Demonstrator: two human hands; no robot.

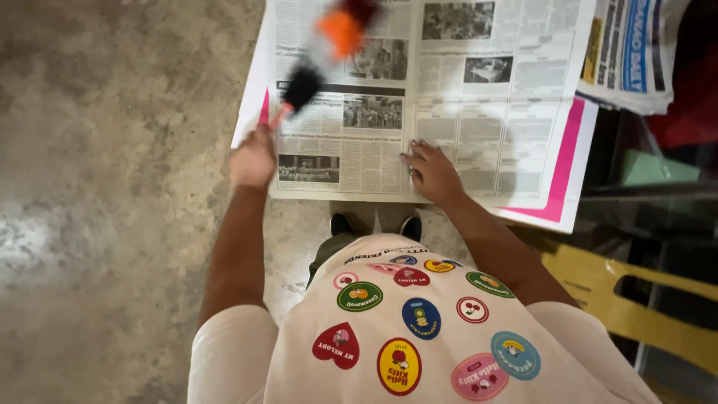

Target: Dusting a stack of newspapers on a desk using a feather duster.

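**A:** So what have we got from the head camera? We see the left hand (253, 158) curled shut around the thin red handle of a brush (323, 56), right at the left edge of the newspaper (449, 112). The brush sticks up and away from the hand, with a dark clump near the handle and an orange blob further out, and it's all smeared with blur, so we can't tell its exact shape.

**B:** Yep, same here. And the right hand (431, 172) is lying flat on the newspaper near its front edge, fingers spread a bit wide, holding nothing, just pressing on the page.

**A:** The newspaper is opened out flat, and we can see a white board with pink edges (566, 150) poking out underneath it on the left and right sides.

**B:** There's also a folded stack of papers (632, 56) at the top right, just beside the open sheet. Off to the right we spot a yellow chair (598, 280) low down, well apart from the hands.

**A:** And below it all is a grey concrete floor (112, 150), with the toes of dark shoes (376, 224) peeking out right under the front edge of the paper.
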